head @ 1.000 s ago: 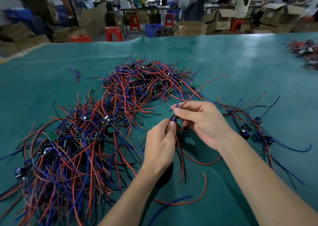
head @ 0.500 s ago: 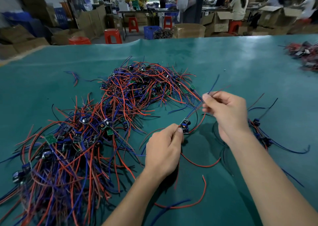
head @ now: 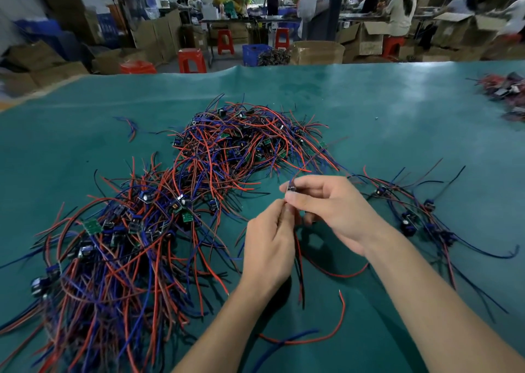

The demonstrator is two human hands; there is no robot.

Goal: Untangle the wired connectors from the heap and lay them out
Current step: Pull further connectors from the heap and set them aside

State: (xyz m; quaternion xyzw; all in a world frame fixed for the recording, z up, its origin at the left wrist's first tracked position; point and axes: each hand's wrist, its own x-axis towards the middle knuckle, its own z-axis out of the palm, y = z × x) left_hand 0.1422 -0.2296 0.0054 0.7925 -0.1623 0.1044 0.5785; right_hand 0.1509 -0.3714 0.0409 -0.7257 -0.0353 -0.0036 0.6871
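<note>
A big heap of tangled red and blue wired connectors (head: 159,219) covers the left and middle of the green table (head: 397,117). In front of it my two hands meet. My right hand (head: 332,210) pinches a small black connector (head: 291,188) between thumb and forefinger. My left hand (head: 270,244) pinches the wires just below it, and red and dark wires (head: 301,273) hang down from there. To the right, a few separated connectors (head: 409,225) lie in a loose row with their wires spread out.
Loose red and blue wires (head: 306,338) lie near the table's front edge between my forearms. Another small pile of parts (head: 505,91) sits at the far right. Beyond the table are cardboard boxes, red stools and people at work.
My right hand had drawn away to the right, pulling wires taut; now it has come back to my left hand and pinches the connector itself.
</note>
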